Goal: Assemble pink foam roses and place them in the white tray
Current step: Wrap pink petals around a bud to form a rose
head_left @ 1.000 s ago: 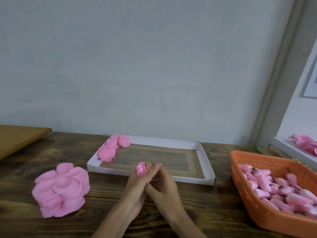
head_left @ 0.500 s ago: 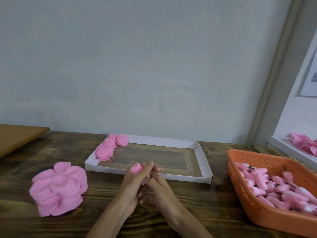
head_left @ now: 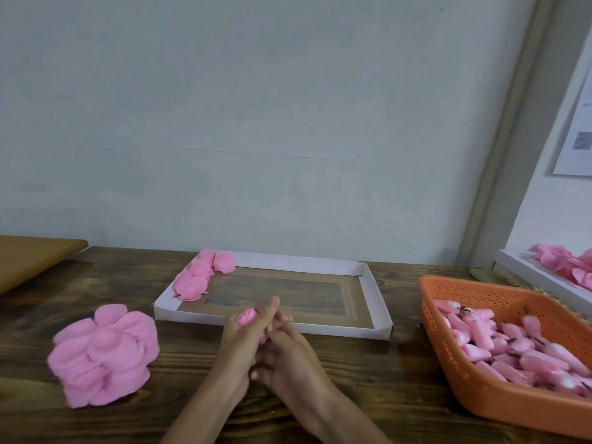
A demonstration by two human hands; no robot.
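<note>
Over the wooden worktop, the left hand curls its fingers round a pink foam rose; the right hand pinches its base.

rose mostly hidden by fingers, basket cut off right

Hands around pink foam rose

The left hand gripped a small pink foam rose; the right hand, pressed against the left, pinched the rose's base.
</note>
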